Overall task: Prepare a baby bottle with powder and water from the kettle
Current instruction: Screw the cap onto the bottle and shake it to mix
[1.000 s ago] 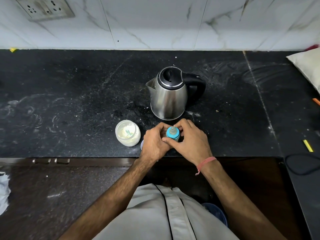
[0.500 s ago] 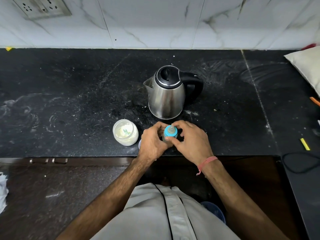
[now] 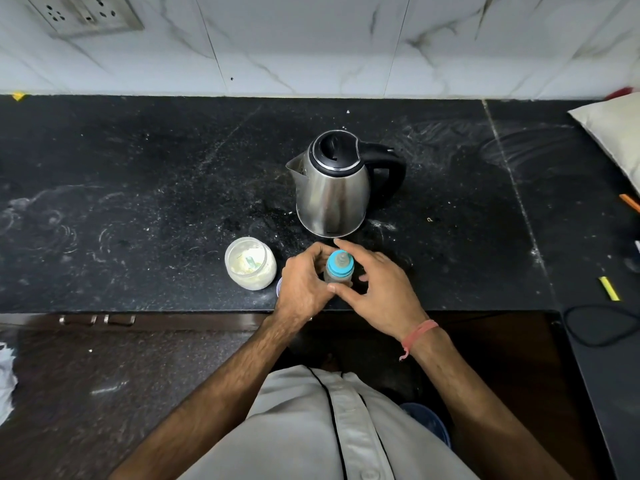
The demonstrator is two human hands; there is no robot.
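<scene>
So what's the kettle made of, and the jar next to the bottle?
The kettle looks like shiny brushed steel: its body mirrors the light in grey streaks. Its lid and handle look like black plastic, smooth and duller. The jar is see-through, so clear plastic or glass; the picture can't settle which. You can see pale powder through its wall.

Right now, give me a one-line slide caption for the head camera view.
Left hand grips a teat-capped baby bottle on a black counter, right hand open beside it, between kettle and powder jar.
</scene>
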